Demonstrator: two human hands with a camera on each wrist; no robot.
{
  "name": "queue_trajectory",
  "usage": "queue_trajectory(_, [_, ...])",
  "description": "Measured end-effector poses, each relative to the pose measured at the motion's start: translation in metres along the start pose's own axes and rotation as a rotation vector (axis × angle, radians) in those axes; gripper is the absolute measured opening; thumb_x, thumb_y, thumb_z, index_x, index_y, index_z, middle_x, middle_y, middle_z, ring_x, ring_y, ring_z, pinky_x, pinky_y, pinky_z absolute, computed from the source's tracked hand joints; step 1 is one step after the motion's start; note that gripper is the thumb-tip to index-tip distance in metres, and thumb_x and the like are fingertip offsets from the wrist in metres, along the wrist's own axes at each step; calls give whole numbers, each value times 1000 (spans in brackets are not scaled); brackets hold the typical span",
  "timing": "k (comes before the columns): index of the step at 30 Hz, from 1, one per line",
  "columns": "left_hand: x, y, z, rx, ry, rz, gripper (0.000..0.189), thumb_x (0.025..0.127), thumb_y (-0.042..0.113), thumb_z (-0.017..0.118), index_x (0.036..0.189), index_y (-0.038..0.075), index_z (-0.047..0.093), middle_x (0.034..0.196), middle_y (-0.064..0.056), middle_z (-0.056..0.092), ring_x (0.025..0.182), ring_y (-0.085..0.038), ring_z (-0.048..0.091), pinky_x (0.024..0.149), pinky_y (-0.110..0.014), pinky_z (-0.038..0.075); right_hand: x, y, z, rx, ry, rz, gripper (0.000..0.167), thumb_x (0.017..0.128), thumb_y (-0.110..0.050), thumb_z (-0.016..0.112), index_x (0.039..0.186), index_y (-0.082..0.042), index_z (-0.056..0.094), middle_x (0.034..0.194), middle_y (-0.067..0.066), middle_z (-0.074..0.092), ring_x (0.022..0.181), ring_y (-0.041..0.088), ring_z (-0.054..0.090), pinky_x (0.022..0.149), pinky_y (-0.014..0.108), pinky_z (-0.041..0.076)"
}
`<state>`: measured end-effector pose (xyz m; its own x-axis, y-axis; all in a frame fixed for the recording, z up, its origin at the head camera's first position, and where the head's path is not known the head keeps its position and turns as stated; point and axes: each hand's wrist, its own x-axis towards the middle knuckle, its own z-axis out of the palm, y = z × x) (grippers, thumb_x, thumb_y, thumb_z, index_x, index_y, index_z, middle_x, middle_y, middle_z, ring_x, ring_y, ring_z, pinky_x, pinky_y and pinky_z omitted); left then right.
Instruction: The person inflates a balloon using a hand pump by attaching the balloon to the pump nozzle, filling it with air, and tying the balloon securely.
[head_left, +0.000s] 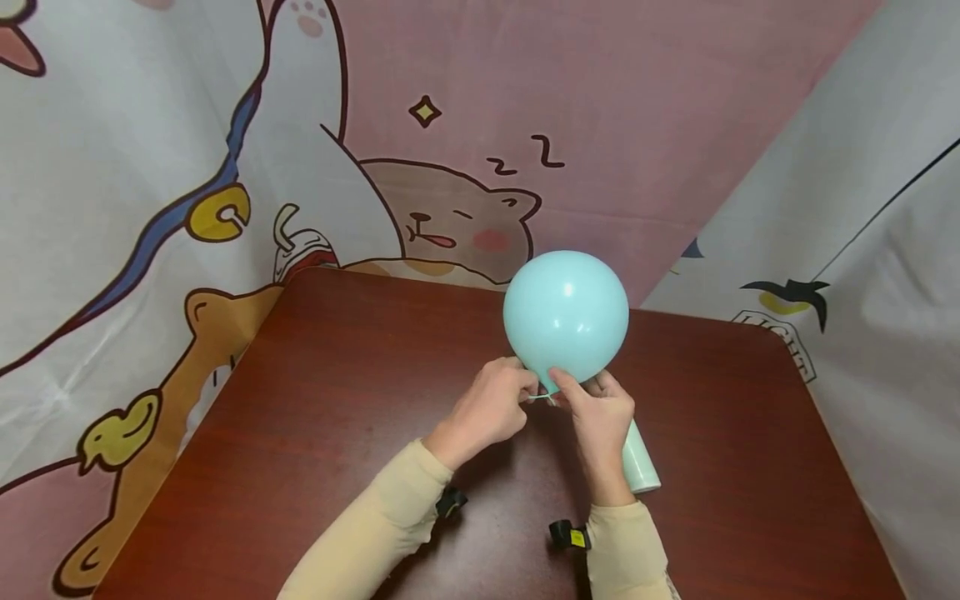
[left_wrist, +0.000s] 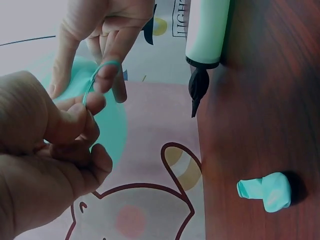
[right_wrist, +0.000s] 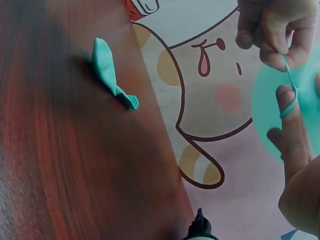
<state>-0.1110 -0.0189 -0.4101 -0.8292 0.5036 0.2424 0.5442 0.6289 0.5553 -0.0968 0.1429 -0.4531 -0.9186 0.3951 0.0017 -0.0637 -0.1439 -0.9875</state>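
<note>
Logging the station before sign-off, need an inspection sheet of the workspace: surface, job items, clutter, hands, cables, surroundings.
Surface: brown wood-grain tabletop, glossy, some glare.
Job's things: inflated turquoise balloon, with a thin stretched strand at its base.
Clutter: pale pump with black nozzle, lying down; limp turquoise balloon on the tabletop.
Left hand: pinches the strand.
Right hand: thumb against the inflated balloon; the strand loops round one finger.
Cables: nothing seen.
Surroundings: cartoon-printed sheets behind and at the sides; a black device near the left cuff, another near the right.
</note>
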Motion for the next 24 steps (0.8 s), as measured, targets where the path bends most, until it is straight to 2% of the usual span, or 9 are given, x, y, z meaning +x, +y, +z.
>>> queue_trajectory(5, [-3, 1, -6, -4, -39, 32, 34, 75, -21, 59, 67, 12, 57, 76, 2, 50, 75, -14, 43, 66, -23, 36, 0, -5, 1, -22, -57, 29, 39, 80, -11, 90, 114, -1, 74, 91, 4, 77, 61, 15, 70, 62, 30, 61])
queue_trajectory(12, [-5, -1, 0, -23, -77, 97, 43, 72, -23, 54, 65, 17, 37, 73, 3, 31, 77, -15, 30, 66, -25, 27, 1, -7, 1, -84, -75, 15, 39, 78, -10, 92, 111, -2, 74, 87, 2, 76, 62, 13, 67, 59, 27, 58])
queue_trajectory(16, [-6, -2, 3, -8, -79, 114, 47, 70, -23, 54, 65, 18, 31, 73, 4, 25, 75, -13, 25, 64, -24, 22, 1, -5, -2, -156, -105, -10, 44, 77, -10, 92, 117, -5, 74, 97, 3, 78, 73, 13, 74, 63, 27, 60])
queue_trajectory(19, [-5, -2, 5, -14, -79, 122, 50, 68, -24, 53, 67, 19, 26, 72, 4, 19, 72, -12, 19, 63, -23, 17, 2, -7, -5, -226, -159, -48, 49, 79, -12, 91, 124, -8, 73, 111, 9, 76, 86, 13, 76, 66, 29, 61])
queue_trajectory(23, [-5, -2, 5, -47, -113, 128, 51, 67, -25, 50, 71, 19, 22, 72, 5, 14, 68, -9, 12, 61, -23, 13, 5, -10, -11, -351, -238, -92, 54, 82, -16, 89, 132, -10, 69, 125, 12, 71, 98, 5, 71, 73, 26, 58])
queue_trajectory(24, [-5, -2, 4, -46, -114, 134, 51, 66, -25, 49, 70, 19, 23, 71, 5, 14, 68, -9, 13, 61, -23, 13, 7, -10, -13, -394, -247, -103, 54, 82, -16, 89, 132, -10, 69, 123, 10, 71, 97, 3, 67, 73, 23, 56])
